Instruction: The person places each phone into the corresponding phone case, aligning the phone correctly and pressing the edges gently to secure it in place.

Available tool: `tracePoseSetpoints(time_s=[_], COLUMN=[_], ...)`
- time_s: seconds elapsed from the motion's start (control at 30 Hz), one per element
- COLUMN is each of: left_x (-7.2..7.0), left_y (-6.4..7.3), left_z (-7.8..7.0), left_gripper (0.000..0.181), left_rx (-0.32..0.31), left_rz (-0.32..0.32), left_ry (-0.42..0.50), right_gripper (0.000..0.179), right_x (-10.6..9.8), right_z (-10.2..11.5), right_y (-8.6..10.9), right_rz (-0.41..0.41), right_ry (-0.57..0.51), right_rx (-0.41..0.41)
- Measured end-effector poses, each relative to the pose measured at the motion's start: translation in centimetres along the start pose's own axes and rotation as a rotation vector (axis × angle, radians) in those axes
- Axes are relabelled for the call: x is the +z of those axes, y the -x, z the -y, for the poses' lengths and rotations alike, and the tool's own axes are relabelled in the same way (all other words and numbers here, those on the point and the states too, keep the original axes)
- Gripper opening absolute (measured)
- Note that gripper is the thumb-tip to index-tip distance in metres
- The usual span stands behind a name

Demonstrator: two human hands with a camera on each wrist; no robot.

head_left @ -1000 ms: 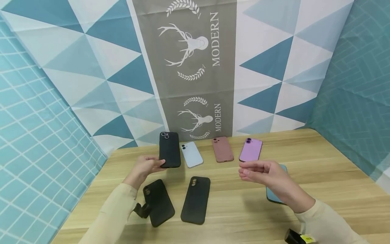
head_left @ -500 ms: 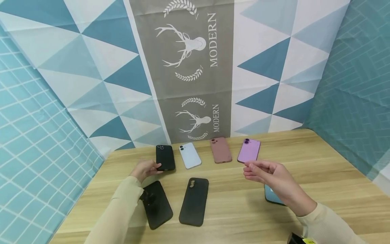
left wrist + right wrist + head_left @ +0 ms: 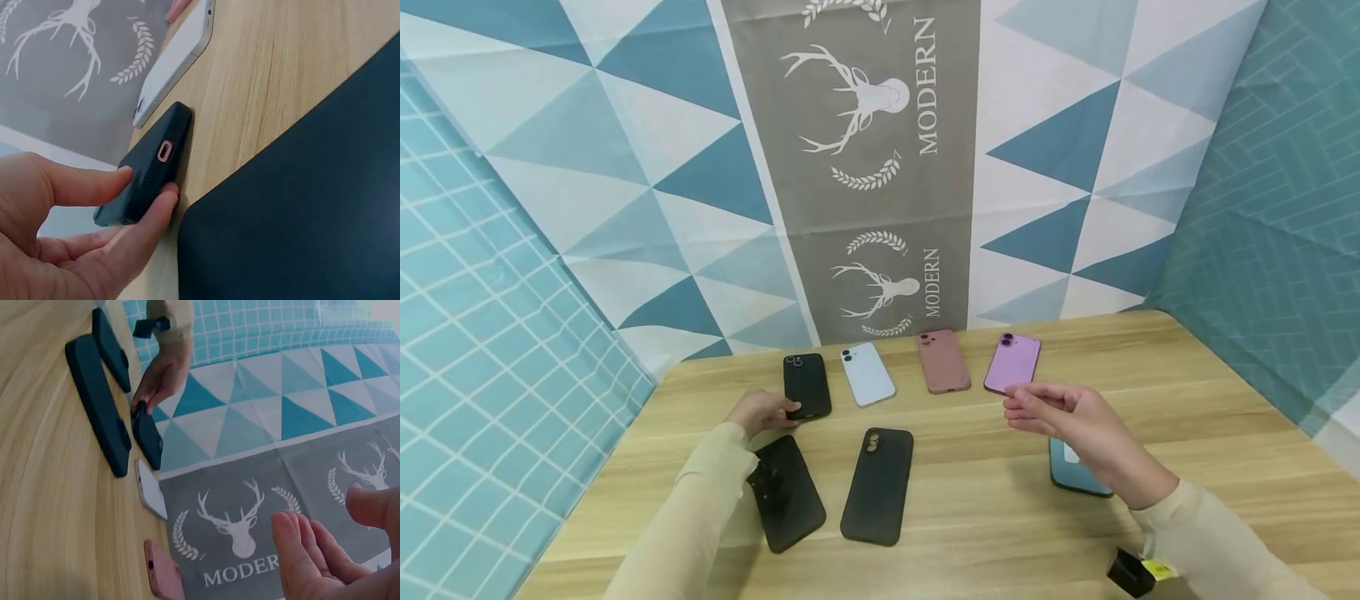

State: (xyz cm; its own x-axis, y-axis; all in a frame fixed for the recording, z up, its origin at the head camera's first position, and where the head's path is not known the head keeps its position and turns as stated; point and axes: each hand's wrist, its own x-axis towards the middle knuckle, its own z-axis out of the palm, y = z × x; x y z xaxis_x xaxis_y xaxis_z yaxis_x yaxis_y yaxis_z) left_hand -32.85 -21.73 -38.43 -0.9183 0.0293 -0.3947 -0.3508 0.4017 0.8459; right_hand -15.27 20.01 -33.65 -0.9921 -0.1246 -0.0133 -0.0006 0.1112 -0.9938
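In the head view my left hand (image 3: pixel 764 411) pinches the near end of a phone in a black case (image 3: pixel 807 386) at the back left of the table. Up close in the left wrist view, the thumb lies on the case's back and a finger is under its lower edge, by a pink-rimmed charging port. My right hand (image 3: pixel 1071 421) hovers with nothing in it, fingers together and slightly bent. In the head view it partly covers a blue phone (image 3: pixel 1070 471). The purple phone (image 3: pixel 1013 363) lies just beyond its fingertips.
A white phone (image 3: pixel 868 375) and a pink phone (image 3: pixel 944 362) lie along the back, right of the held one. Nearer, two black cases, a left one (image 3: pixel 790 500) and a right one (image 3: pixel 877 487), lie side by side. Patterned cloth walls (image 3: pixel 880 200) enclose the wooden table (image 3: pixel 970 517).
My left hand has lowered the black-cased phone from a raised position down to the table's back left, left of the white phone. My right hand has barely shifted.
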Motion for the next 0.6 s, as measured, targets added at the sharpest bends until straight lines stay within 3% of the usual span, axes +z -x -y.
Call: tracePoseSetpoints(time_s=[0.13, 0.23, 0.37, 0.47, 0.6], left_x=[0.3, 0.4, 0.5, 0.5, 0.4], left_y=[0.2, 0.3, 0.3, 0.1, -0.1], left_z=[-0.5, -0.7, -1.0, -1.1, -0.9], left_gripper=[0.046, 0.032, 0.020, 0.017, 0.017], left_rx=[-0.003, -0.003, 0.042, 0.074, 0.096], left_rz=[-0.078, -0.143, -0.189, -0.203, -0.205], left_ry=[-0.113, -0.249, -0.417, -0.468, -0.466], right_gripper=[0.057, 0.059, 0.059, 0.056, 0.050], right_x=[-1.2, -2.2, -3.4, -4.2, -5.1], right_z=[-0.7, -1.5, -2.5, -2.9, -3.5], right_y=[-0.5, -0.8, -1.1, -1.2, -1.4], right_rz=[0.003, -0.003, -0.014, -0.040, -0.124], right_ry=[0.078, 0.162, 0.284, 0.411, 0.703], right_rx=[0.028, 0.051, 0.083, 0.100, 0.085])
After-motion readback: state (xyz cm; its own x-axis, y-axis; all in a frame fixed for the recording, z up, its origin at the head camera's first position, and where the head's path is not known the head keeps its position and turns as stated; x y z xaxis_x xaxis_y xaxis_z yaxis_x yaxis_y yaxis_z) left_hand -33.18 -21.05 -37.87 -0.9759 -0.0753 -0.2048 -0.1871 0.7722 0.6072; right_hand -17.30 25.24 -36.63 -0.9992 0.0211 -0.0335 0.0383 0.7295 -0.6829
